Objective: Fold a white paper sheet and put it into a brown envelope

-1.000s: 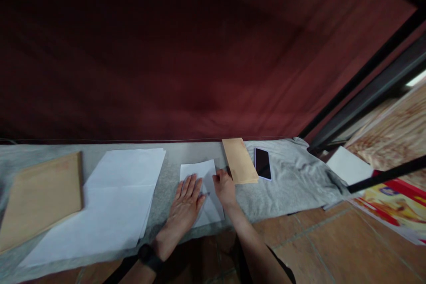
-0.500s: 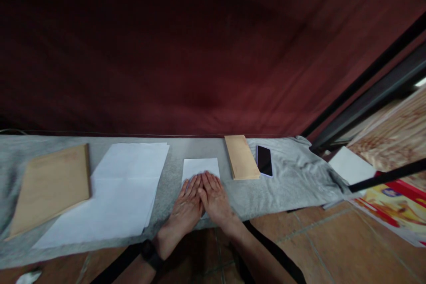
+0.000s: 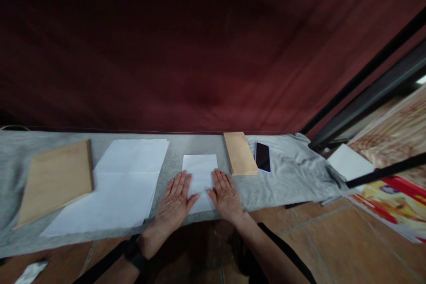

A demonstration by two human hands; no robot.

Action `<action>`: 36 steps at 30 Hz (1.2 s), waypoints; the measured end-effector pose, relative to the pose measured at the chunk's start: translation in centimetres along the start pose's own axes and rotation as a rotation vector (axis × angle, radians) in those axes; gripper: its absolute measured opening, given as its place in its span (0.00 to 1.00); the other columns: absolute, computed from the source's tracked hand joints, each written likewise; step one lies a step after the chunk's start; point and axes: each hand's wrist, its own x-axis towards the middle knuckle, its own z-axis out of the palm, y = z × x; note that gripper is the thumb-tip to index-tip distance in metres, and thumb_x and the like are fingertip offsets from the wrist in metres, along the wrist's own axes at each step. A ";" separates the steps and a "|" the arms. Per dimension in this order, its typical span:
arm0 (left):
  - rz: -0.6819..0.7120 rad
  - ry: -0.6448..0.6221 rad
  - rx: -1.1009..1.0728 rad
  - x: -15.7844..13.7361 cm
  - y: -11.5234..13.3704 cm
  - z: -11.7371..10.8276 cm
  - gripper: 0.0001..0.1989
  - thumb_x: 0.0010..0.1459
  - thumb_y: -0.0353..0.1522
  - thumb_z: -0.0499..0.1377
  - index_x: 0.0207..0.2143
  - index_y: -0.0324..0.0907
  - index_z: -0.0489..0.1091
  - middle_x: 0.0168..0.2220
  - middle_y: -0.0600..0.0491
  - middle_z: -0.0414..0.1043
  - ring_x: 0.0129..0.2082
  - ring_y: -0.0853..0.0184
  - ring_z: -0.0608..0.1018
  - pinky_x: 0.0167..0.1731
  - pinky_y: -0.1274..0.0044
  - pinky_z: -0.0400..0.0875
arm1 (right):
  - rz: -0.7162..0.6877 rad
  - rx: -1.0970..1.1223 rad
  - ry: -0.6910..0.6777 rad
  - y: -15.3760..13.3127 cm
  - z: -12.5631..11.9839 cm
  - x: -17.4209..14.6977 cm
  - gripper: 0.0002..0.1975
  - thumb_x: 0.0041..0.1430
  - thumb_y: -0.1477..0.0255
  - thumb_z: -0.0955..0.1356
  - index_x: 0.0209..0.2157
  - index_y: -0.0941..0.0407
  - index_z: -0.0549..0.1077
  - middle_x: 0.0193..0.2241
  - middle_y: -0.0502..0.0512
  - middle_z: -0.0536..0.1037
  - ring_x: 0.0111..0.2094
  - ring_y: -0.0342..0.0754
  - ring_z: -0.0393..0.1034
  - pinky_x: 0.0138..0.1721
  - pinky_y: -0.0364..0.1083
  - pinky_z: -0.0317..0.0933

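Observation:
A small white folded paper [image 3: 200, 173] lies flat on the grey cloth in front of me. My left hand [image 3: 175, 197] rests palm down over its left edge, fingers stretched out and thumb pointing inward. On the opposite edge lies my right hand [image 3: 226, 193], also flat with its fingers out. The two thumbs are apart, with paper showing between them. Left of my left hand is a stack of large white sheets [image 3: 126, 191] with a crease across it. A narrow stack of brown envelopes [image 3: 241, 155] lies just beyond my right hand.
A large brown envelope stack [image 3: 56, 177] overlaps the white sheets at the left. Right of the narrow envelopes lies a phone [image 3: 262, 157]. The grey cloth [image 3: 289, 173] wrinkles toward the right end. A dark red curtain [image 3: 186, 53] hangs behind; black bars [image 3: 366, 73] stand at right.
My hands have moved apart from the paper's middle, the left going left and the right going right, uncovering the paper between them. The view has shifted slightly.

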 end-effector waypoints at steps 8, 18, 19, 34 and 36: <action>-0.012 -0.004 0.018 -1.2 -0.5 -1.3 0.37 0.67 0.51 0.41 0.68 0.33 0.53 0.68 0.39 0.55 0.69 0.56 0.57 0.67 0.61 0.52 | -0.017 -0.012 -0.015 1.4 -0.8 -1.7 0.29 0.72 0.64 0.60 0.69 0.60 0.53 0.67 0.61 0.59 0.67 0.54 0.54 0.67 0.56 0.50; 0.082 -0.012 -0.014 -1.4 -0.5 -2.6 0.36 0.68 0.49 0.44 0.69 0.35 0.51 0.70 0.40 0.52 0.70 0.55 0.55 0.67 0.60 0.51 | -0.126 0.099 -0.188 2.6 -3.6 -2.4 0.32 0.70 0.62 0.62 0.70 0.57 0.51 0.70 0.59 0.52 0.70 0.53 0.47 0.69 0.57 0.46; 0.153 -0.037 -0.037 -1.5 -0.3 -2.8 0.35 0.68 0.49 0.45 0.69 0.38 0.50 0.70 0.42 0.50 0.70 0.57 0.54 0.67 0.62 0.51 | -0.175 0.124 -0.228 2.6 -3.9 -2.5 0.34 0.69 0.60 0.63 0.70 0.55 0.50 0.71 0.58 0.50 0.70 0.53 0.45 0.69 0.57 0.45; 0.321 -0.187 -0.085 -1.1 0.8 -4.2 0.27 0.66 0.41 0.52 0.65 0.46 0.60 0.68 0.48 0.57 0.68 0.57 0.61 0.66 0.60 0.53 | -0.248 0.215 -0.368 3.3 -5.2 -1.9 0.34 0.65 0.62 0.67 0.68 0.58 0.56 0.69 0.62 0.55 0.69 0.53 0.50 0.69 0.56 0.45; 0.321 -0.189 -0.074 -1.1 0.9 -4.1 0.26 0.66 0.39 0.51 0.65 0.45 0.60 0.68 0.49 0.58 0.67 0.57 0.62 0.66 0.60 0.53 | -0.247 0.213 -0.355 3.2 -5.0 -2.1 0.34 0.63 0.64 0.68 0.67 0.58 0.57 0.69 0.63 0.56 0.69 0.54 0.50 0.69 0.56 0.46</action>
